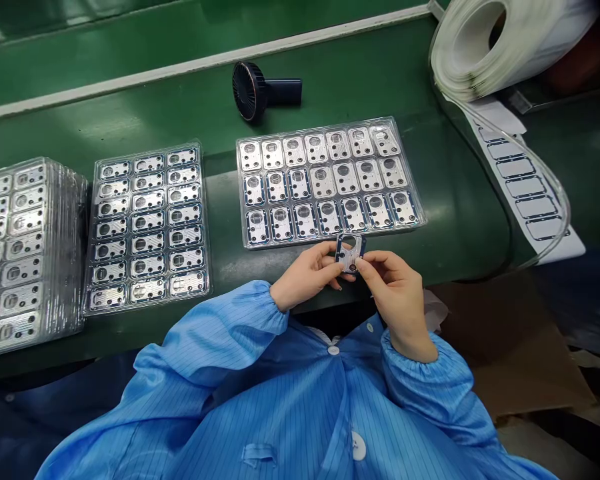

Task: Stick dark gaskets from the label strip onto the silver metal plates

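Between my two hands is a small silver metal plate (pixel 349 252) with a dark blue border and a large round opening. My left hand (pixel 313 273) pinches it by the left side, fingers behind and thumb in front. At its lower right corner, the thumb and fingertips of my right hand (pixel 393 287) close on the edge. Just beyond the hands lies a clear plastic tray (pixel 243 200) filled with rows of similar plates. Some plates in it show blue borders, mostly in the nearest row and the left of the middle row; the others look plain silver.
Left of that tray lies another filled tray (pixel 206 267), then a tall stack of trays (pixel 65 247). A black handheld fan (pixel 250 92) rests behind. At right, a large white roll (pixel 473 53) feeds a strip of dark-outlined stickers (pixel 527 187) over the green bench's (pixel 460 220) edge.
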### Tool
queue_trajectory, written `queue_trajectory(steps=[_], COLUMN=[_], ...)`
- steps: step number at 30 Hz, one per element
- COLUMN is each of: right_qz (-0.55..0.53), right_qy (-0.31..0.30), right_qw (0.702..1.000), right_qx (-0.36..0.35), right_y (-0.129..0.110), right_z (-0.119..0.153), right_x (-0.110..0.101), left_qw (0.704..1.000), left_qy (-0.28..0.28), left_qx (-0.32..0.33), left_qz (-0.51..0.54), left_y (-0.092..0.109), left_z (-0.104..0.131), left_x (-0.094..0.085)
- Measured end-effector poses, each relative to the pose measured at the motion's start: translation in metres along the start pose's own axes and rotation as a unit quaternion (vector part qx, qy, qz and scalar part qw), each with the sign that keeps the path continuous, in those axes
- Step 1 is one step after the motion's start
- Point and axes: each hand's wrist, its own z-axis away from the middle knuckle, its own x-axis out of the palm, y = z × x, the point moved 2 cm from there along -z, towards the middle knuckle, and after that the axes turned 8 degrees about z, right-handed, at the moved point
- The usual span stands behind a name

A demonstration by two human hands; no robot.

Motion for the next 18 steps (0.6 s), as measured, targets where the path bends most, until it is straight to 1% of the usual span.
queue_trajectory(steps=[11, 18], right_qz=[0.016, 0.037], right_qy=[0.000, 0.006], right_qw=[1.000, 0.998], right_qx=[-0.013, -0.042], right_y=[0.0008, -0.0007], right_z=[0.0003, 0.0003], right_x=[0.0007, 0.0004], left_qw=[1.000, 1.000], left_qy=[0.014, 0.017], left_qx=[-0.010, -0.007], left_qz=[-0.008, -0.007], left_y=[0.0029, 0.0014], left_z=[0.0010, -0.0002], left_x=[0.0024, 0.0029])
